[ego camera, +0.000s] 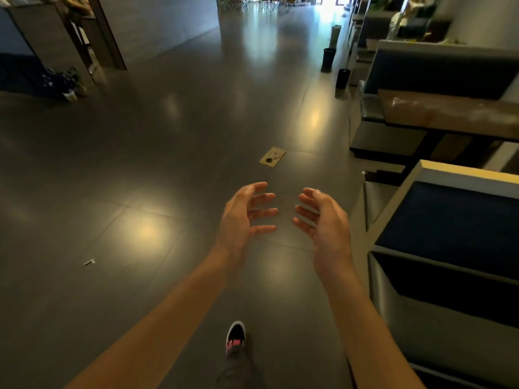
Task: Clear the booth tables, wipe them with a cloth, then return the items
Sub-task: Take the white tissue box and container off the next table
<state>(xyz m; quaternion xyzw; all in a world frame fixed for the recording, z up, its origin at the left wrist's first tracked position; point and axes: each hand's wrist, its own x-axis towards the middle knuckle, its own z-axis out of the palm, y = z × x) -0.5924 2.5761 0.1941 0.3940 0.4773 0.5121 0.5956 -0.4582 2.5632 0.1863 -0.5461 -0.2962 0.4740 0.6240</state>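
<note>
Head view gives me both bare arms stretched forward over a dark, glossy tiled floor (140,169), with the left hand (241,217) and the right hand (325,223) held up side by side, palms turned toward each other and a gap of floor showing between them. On both hands the fingers (264,211) are spread and loosely bent, well apart from one another, and I see nothing held in either; they look wet or shiny at the tips. Beyond the fingers and a little to their right, a small flat cardboard piece (272,157) lies on the floor with something dark on it that I cannot make out. Off to the left of the left hand, a small pale scrap (90,261) sits alone on the tiles. The desk (449,113) of the nearest booth, a brown wooden top, stands well to the right of the right hand and farther away, between a dark blue upholstered backrest (438,71) behind it and a second blue booth seat (449,220) just to the right of my right hand. I see no cloth anywhere near the fingers. Two dark cylindrical bins (343,78) stand on the floor far ahead, by the booth row. Below the hands, one black shoe (236,334) with pink markings is planted on the tiles.
</note>
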